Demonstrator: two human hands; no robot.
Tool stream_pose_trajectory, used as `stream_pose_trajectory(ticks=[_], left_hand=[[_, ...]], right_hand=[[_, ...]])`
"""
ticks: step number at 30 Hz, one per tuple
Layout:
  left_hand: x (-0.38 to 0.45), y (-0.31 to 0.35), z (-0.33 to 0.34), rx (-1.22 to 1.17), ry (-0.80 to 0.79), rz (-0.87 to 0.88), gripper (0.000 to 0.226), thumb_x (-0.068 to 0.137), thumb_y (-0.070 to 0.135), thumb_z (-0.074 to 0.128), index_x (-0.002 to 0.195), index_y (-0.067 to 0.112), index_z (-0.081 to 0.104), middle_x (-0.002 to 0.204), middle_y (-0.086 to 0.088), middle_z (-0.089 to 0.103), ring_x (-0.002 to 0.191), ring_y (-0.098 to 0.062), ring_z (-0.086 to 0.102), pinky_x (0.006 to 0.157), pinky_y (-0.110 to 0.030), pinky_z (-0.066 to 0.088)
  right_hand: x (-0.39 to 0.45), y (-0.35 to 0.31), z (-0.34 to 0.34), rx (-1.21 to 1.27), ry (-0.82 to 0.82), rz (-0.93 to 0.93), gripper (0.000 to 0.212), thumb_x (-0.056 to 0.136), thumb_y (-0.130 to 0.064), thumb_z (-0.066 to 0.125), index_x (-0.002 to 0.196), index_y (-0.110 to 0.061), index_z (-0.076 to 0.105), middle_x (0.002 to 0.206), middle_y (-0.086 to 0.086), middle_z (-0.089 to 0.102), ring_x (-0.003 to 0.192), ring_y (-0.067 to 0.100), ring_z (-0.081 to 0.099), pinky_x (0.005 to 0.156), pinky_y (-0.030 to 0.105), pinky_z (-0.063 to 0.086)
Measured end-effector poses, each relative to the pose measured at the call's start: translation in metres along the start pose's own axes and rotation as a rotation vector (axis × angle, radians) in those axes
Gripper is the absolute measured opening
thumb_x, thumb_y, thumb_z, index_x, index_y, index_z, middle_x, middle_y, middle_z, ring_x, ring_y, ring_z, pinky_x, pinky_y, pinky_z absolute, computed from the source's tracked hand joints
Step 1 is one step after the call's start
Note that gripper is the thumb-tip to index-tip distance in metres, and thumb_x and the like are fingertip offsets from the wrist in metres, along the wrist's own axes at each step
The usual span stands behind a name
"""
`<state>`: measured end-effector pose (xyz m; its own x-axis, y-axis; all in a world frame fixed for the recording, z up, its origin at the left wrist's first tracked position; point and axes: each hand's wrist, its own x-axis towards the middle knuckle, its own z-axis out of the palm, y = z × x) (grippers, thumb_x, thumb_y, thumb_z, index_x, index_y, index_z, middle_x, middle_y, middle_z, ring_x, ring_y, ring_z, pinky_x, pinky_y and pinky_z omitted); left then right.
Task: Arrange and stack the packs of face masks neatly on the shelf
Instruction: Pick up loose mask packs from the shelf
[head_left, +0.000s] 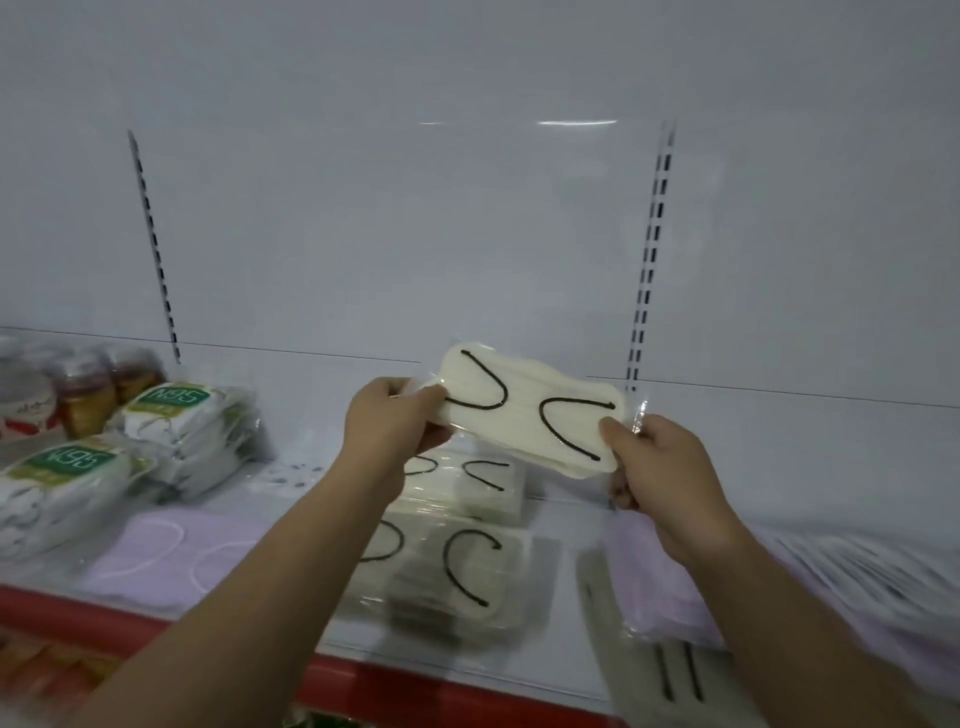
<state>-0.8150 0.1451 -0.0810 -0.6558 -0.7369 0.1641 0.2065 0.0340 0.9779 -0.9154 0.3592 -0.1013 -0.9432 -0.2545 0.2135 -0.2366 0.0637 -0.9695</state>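
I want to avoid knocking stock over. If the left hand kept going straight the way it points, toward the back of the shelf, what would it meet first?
Probably nothing but the white back panel: the left hand, gripping the cream mask pack, points over bare shelf. Depth is uncertain.

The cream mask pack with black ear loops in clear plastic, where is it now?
In the head view, the cream mask pack with black ear loops is at centre, held above the shelf by the left hand and right hand, over the matching stack.

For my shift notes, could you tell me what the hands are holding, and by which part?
One cream mask pack, held above the shelf: the left hand grips its left end, the right hand pinches its right end.
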Motion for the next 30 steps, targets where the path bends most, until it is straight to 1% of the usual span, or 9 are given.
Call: stream_pose_trajectory(ticks=[4,9,12,13,15,19,21,25,30], left_hand=[[0.056,-0.019,-0.038,0.411,-0.086,-0.035,0.01,0.088,0.006,0.067,0.09,0.0,0.059,0.08,-0.018,0.062,0.063,-0.031,0.067,0.078,-0.046,0.062],[0.107,-0.049,-0.054,0.984,-0.161,0.008,0.017,0.084,0.017,0.061,0.071,0.01,0.051,0.068,-0.008,0.062,0.063,-0.026,0.059,0.063,-0.031,0.049],[0.12,-0.065,-0.055,1.156,-0.264,-0.012,0.018,0.094,0.031,0.06,0.098,0.014,0.057,0.098,-0.007,0.064,0.092,-0.024,0.061,0.074,-0.028,0.044],[0.122,-0.072,-0.056,1.215,-0.297,-0.012,0.037,0.095,0.043,0.06,0.118,0.014,0.056,0.116,-0.007,0.063,0.107,-0.024,0.06,0.082,-0.028,0.044],[0.126,-0.085,-0.058,1.268,-0.361,0.021,0.077,0.088,0.067,0.059,0.144,0.017,0.042,0.138,-0.008,0.053,0.124,-0.027,0.053,0.097,-0.033,0.045],[0.132,-0.096,-0.064,1.263,-0.635,-0.015,0.114,0.064,0.083,0.069,0.155,0.036,0.02,0.147,-0.003,0.034,0.132,-0.028,0.047,0.109,-0.042,0.042],[0.133,-0.097,-0.066,1.295,-0.7,0.01,0.111,0.064,0.08,0.073,0.153,0.038,0.023,0.142,-0.001,0.033,0.128,-0.027,0.048,0.108,-0.041,0.043],[0.142,-0.097,-0.068,1.309,-0.664,0.092,0.088,0.078,0.066,0.071,0.151,0.033,0.034,0.142,-0.002,0.039,0.124,-0.026,0.052,0.103,-0.038,0.046],[0.144,-0.101,-0.072,1.334,-0.727,0.067,0.101,0.076,0.071,0.07,0.156,0.031,0.022,0.155,-0.005,0.024,0.13,-0.03,0.049,0.108,-0.041,0.043]], right_hand=[[0.037,0.005,0.049,-0.168,-0.058,0.126,0.021,0.098,-0.016,0.049,0.099,0.004,0.054,0.082,0.019,0.058,0.041,0.012,0.056,0.036,0.018,0.034],[0.078,0.025,0.092,-0.306,-0.102,0.245,0.013,0.088,-0.004,0.047,0.091,0.0,0.06,0.076,0.019,0.059,0.059,0.028,0.054,0.044,0.024,0.039],[0.092,0.041,0.108,-0.416,-0.07,0.244,0.01,0.086,-0.009,0.054,0.079,-0.002,0.056,0.065,0.015,0.057,0.045,0.025,0.052,0.043,0.023,0.041],[0.094,0.046,0.111,-0.465,-0.063,0.25,0.014,0.085,-0.012,0.056,0.074,-0.004,0.054,0.061,0.013,0.056,0.043,0.025,0.053,0.045,0.024,0.042],[0.096,0.055,0.115,-0.593,-0.061,0.272,0.021,0.084,-0.019,0.057,0.067,-0.008,0.05,0.051,0.008,0.053,0.041,0.025,0.055,0.047,0.026,0.042],[0.097,0.061,0.118,-0.756,-0.067,0.309,0.029,0.088,-0.026,0.056,0.065,-0.01,0.047,0.046,0.005,0.051,0.042,0.027,0.061,0.047,0.024,0.046],[0.098,0.061,0.119,-0.807,-0.06,0.301,0.03,0.09,-0.026,0.056,0.065,-0.01,0.047,0.048,0.005,0.052,0.04,0.025,0.06,0.045,0.021,0.045],[0.099,0.065,0.125,-0.906,-0.074,0.258,0.036,0.093,-0.034,0.051,0.065,-0.011,0.048,0.049,0.004,0.051,0.04,0.022,0.054,0.046,0.02,0.039],[0.098,0.072,0.133,-0.95,-0.159,0.213,0.04,0.098,-0.041,0.043,0.07,-0.012,0.045,0.066,0.006,0.053,0.072,0.028,0.061,0.066,0.029,0.048]])
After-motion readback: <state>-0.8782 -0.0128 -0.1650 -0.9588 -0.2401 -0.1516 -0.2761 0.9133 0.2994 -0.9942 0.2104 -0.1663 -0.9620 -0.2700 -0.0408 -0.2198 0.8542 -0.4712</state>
